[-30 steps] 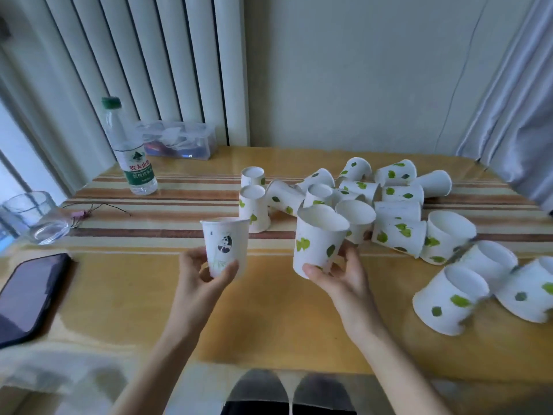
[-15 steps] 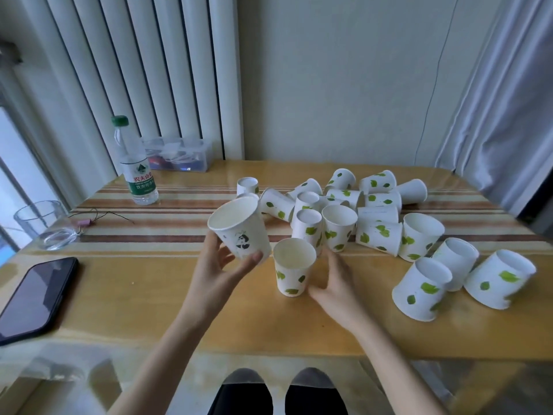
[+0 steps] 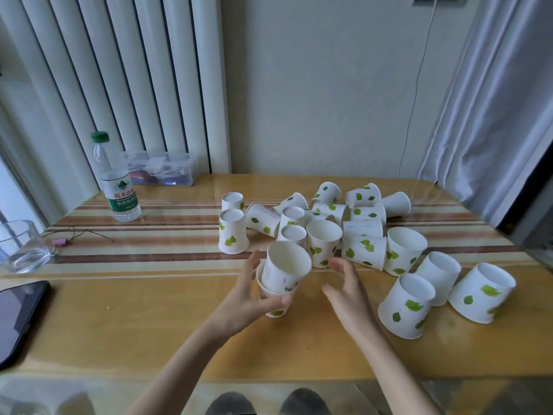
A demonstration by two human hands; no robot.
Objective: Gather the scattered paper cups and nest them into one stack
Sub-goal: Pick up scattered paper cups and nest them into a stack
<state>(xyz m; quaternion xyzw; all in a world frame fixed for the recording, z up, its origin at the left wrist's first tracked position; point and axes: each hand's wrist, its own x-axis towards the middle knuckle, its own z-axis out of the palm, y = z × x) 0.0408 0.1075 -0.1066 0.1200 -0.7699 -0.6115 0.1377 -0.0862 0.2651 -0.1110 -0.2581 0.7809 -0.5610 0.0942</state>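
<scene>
Cup tilts half-seated in another cup near the tabletop's front-edge middle, the left hand's grip wrapping both to steady nesting, while the right hand hovers wide and empty beside the scattered cups behind.

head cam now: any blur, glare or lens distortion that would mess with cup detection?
Head view: slight motion blur on the right hand and left hand; the nested cups stay readable. Sheen from the left window washes over the table and the phone. Wide-angle bending bows the blinds and curtain. Far cups are small and soft.
</scene>
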